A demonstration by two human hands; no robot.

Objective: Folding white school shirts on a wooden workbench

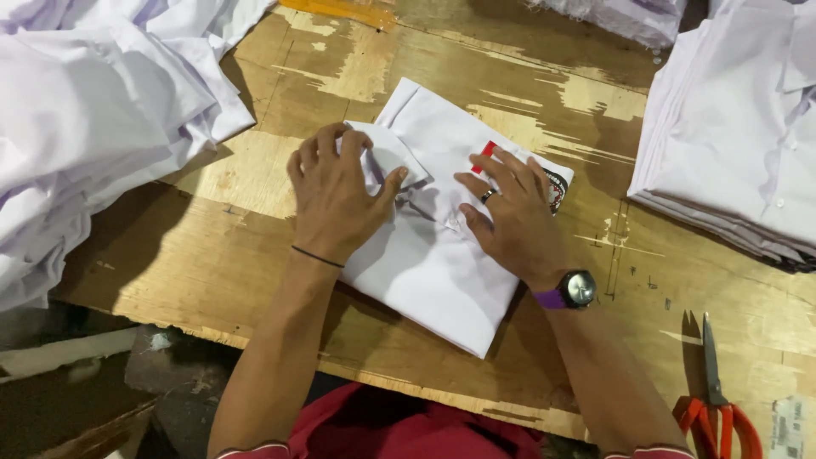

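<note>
I see the plywood table (255, 255) under both hands, worn and patchy, running out past them on every side. Off to the left of the left hand there's a big loose heap of white cloth (93, 110), crumpled, spilling over the table edge. To the right of the right hand, well apart from it, sits a neat stack of folded white shirts (731, 144), edges lined up. Another bit of white cloth (629, 17) lies at the far side, beyond the right hand.

Btwn and under the hands: a folded white shirt (425, 263), lying at a slant on the table, w/ a red tag (486, 153) and a dark printed patch (557, 189) showing at its far corner, just past the right fingertips.

Left hand (336, 195) is curled onto a folded flap of the shirt, thumb pressing across it, fingers bent over the top; it grips the cloth. Thin black band (316, 257) at that wrist. Right hand (510, 212) lies flat, fingers spread, palm pressing the shirt down; not clamped on anything. It wears a ring (488, 195) and, at the wrist, a watch (578, 289) w/ purple strap. The hands are near each other but not touching.

Red-handled scissors (714, 408) lie on the table near the right forearm, closer to me than the hand, blades shut.
</note>
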